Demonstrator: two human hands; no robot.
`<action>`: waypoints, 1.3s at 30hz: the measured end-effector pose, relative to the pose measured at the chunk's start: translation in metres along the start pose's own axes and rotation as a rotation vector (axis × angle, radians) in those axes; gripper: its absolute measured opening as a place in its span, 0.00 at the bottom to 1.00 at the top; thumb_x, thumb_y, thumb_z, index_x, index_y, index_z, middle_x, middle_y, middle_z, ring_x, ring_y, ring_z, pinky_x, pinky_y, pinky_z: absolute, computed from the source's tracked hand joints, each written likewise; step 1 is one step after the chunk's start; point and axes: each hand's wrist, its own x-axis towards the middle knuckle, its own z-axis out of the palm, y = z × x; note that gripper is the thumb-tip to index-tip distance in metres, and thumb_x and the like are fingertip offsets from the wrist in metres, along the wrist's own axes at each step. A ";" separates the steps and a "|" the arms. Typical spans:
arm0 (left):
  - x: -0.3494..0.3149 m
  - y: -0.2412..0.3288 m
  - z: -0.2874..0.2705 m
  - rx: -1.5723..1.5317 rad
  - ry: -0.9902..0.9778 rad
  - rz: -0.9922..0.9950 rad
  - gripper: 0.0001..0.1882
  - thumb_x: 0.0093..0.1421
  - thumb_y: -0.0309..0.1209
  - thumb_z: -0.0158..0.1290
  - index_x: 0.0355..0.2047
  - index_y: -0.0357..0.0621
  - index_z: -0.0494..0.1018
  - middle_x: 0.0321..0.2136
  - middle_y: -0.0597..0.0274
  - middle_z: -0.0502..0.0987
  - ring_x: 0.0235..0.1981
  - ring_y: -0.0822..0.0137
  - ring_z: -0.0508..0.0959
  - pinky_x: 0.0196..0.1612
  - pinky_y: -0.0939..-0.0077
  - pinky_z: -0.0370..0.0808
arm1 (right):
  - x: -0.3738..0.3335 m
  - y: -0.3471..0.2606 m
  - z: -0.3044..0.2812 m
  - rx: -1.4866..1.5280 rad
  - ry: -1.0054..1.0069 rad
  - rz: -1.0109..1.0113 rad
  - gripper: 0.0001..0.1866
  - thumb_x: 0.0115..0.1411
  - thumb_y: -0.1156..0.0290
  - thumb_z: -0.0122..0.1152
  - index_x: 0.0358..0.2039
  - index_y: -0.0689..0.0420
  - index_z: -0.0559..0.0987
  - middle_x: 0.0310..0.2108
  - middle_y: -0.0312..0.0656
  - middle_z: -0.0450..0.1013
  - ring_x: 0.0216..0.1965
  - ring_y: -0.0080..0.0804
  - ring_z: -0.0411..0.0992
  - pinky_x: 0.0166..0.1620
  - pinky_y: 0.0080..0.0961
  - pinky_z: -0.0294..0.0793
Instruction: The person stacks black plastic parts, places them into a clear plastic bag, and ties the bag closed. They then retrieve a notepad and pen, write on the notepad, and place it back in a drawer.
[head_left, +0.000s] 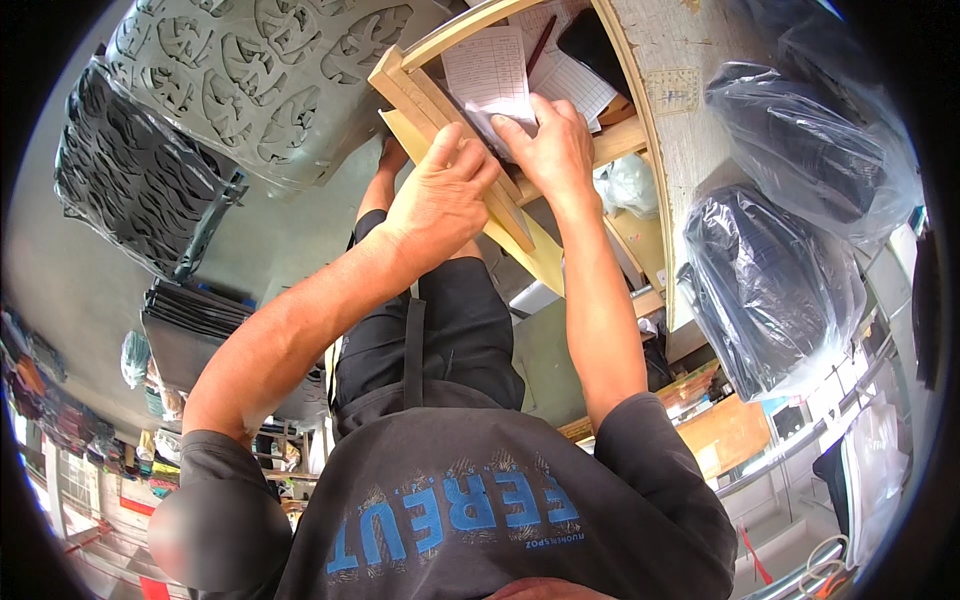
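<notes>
Holding ruled paper [487,70]: right hand [557,150]. Blue letters [470,506] cross shirt [430,440].

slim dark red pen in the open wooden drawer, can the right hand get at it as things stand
Probably yes: the slim dark red pen lies just beyond the right hand, with nothing visible blocking the way, though that hand would likely need to leave the white ruled paper sheet first.

Beyond the fingers [543,108] of the right hand [558,152] lies room above papers [486,62], but a wooden drawer wall [412,93] blocks the fingers' left, a crossbar [620,141] their right.
</notes>
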 end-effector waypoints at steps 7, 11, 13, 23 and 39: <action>0.000 0.001 0.001 0.068 -0.041 0.008 0.13 0.49 0.34 0.60 0.32 0.44 0.89 0.54 0.64 0.76 0.63 0.56 0.69 0.76 0.43 0.52 | 0.059 -0.002 -0.009 0.497 -0.003 0.336 0.23 0.71 0.53 0.60 0.47 0.62 0.87 0.35 0.51 0.85 0.35 0.36 0.85 0.40 0.31 0.83; -0.001 0.000 0.006 0.058 -0.029 0.011 0.12 0.50 0.34 0.60 0.32 0.44 0.89 0.55 0.62 0.76 0.63 0.56 0.69 0.76 0.42 0.52 | 0.088 -0.009 0.003 -0.053 -0.029 0.237 0.21 0.59 0.48 0.66 0.39 0.53 0.89 0.39 0.57 0.83 0.46 0.60 0.82 0.49 0.49 0.82; -0.001 -0.002 0.010 -0.078 0.013 0.012 0.12 0.50 0.32 0.59 0.31 0.44 0.88 0.56 0.63 0.76 0.63 0.56 0.70 0.76 0.42 0.52 | 0.079 -0.015 0.005 -0.003 0.089 0.182 0.21 0.61 0.50 0.65 0.41 0.56 0.88 0.39 0.56 0.84 0.45 0.59 0.82 0.50 0.52 0.82; 0.038 -0.024 -0.016 0.022 0.237 0.173 0.10 0.52 0.30 0.59 0.33 0.51 0.87 0.50 0.68 0.78 0.57 0.60 0.74 0.71 0.38 0.56 | -0.127 -0.025 -0.089 0.674 0.747 -0.259 0.20 0.55 0.83 0.71 0.47 0.50 0.86 0.36 0.39 0.77 0.32 0.38 0.79 0.35 0.33 0.81; 0.085 0.189 -0.231 -0.335 -0.666 0.525 0.16 0.65 0.37 0.58 0.37 0.32 0.80 0.34 0.37 0.81 0.38 0.39 0.80 0.42 0.52 0.75 | -0.497 0.078 -0.084 1.723 0.986 0.796 0.22 0.74 0.72 0.58 0.66 0.64 0.74 0.33 0.41 0.82 0.29 0.24 0.79 0.32 0.24 0.81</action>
